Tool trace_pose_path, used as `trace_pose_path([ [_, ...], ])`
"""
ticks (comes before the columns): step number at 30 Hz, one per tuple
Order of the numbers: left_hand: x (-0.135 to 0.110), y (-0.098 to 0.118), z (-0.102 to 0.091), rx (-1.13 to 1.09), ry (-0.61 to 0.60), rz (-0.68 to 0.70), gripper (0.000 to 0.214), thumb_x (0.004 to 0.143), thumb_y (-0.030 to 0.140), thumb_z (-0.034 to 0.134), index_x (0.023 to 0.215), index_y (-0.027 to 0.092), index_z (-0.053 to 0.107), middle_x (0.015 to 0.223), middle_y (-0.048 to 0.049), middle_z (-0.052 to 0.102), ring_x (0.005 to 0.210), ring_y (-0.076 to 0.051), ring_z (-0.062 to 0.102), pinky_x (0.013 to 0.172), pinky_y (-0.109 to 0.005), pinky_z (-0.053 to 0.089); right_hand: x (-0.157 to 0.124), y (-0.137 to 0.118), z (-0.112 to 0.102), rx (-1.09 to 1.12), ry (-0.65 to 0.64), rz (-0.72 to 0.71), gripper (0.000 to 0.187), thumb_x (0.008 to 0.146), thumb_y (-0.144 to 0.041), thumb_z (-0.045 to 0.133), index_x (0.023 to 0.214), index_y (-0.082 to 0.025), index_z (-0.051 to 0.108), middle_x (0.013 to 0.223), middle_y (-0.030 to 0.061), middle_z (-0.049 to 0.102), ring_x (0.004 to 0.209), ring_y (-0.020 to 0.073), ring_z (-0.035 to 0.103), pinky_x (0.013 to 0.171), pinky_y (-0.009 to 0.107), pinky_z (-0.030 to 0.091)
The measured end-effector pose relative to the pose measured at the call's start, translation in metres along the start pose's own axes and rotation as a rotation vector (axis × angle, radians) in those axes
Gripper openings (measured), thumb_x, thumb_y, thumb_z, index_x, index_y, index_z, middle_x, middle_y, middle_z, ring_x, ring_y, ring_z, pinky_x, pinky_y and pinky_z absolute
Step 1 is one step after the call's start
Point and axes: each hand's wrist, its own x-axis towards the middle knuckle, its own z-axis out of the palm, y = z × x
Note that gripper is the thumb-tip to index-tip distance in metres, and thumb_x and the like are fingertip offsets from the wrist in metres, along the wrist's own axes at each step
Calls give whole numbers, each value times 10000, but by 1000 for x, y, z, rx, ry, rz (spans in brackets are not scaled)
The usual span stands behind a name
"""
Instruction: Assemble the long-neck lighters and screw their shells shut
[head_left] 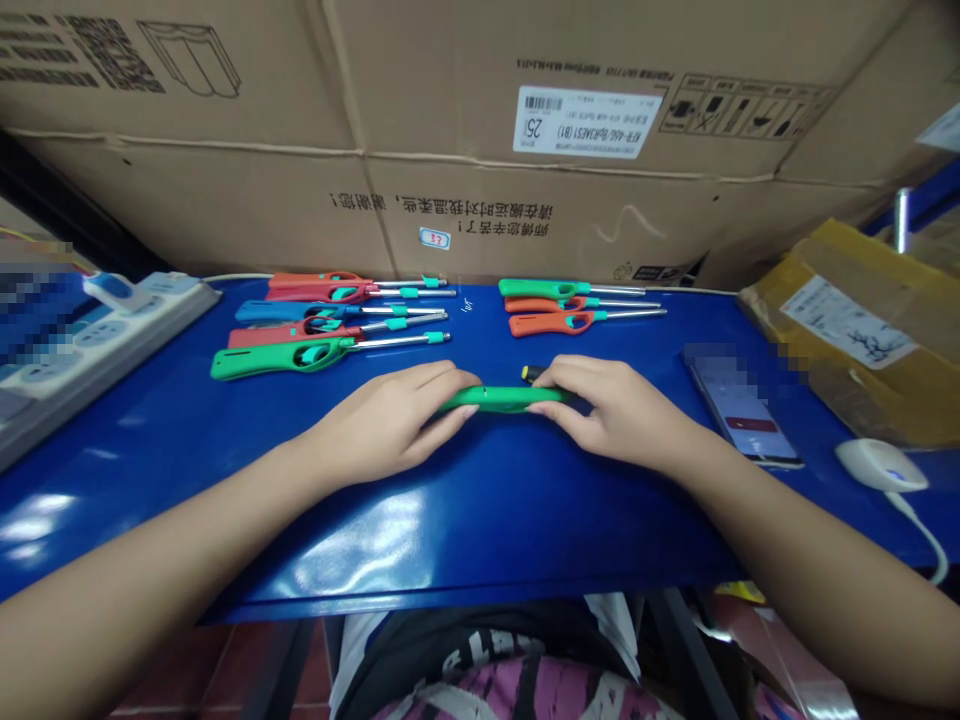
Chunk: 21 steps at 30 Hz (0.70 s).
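A green long-nosed lighter (502, 400) is held level between my two hands, just above the blue table. My left hand (397, 415) pinches one end, thumb below and fingers on top. At the other end my right hand (600, 400) grips in the same way; no metal barrel shows there. Close behind the right fingers lies a black thing with a yellow end (530, 373), mostly hidden. Beyond the left hand rests a row of several lighters, the nearest a green lighter (274, 360). Three more, including an orange lighter (551, 324), lie past the right hand.
A cardboard box (420, 110) stands upright along the back. On the left is a white power strip (82, 345). A phone (742, 410), a taped parcel (862, 330) and a white corded device (882, 466) are on the right. The table's front edge (450, 603) is near my body.
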Motion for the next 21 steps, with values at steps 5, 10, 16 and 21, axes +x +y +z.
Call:
trace_pose_path([
  [5,4,2,7,-593,66,-317,311,990,443,538,1132,185,638,807,-13,660,660,-129,607,593,-235,484,1,0,-1,-74,-46,-36,330,989,-401,580,1222,-175,640,1160,108,717,1065,258,679,887,389,547],
  [10,13,6,15,-1202,-23,-615,325,957,460,555,1101,172,599,586,43,504,394,-64,348,369,-182,254,0,-1,0,-113,-39,-165,428,996,-407,573,1363,-187,585,1274,126,683,1153,264,655,938,407,554],
  [16,6,9,16,-791,160,-301,311,967,409,593,1154,176,676,895,-40,716,621,-112,631,622,-249,556,-1,-2,1,-20,-35,-124,318,1044,-295,457,1295,-185,618,1185,112,713,1073,240,687,902,390,573],
  [21,-1,10,17,-513,268,-49,199,924,250,687,1103,180,739,1057,-46,758,753,-116,717,752,-220,582,-1,-7,5,96,-38,-151,317,1050,-319,460,1296,-178,602,1184,107,708,1086,225,669,938,383,550],
])
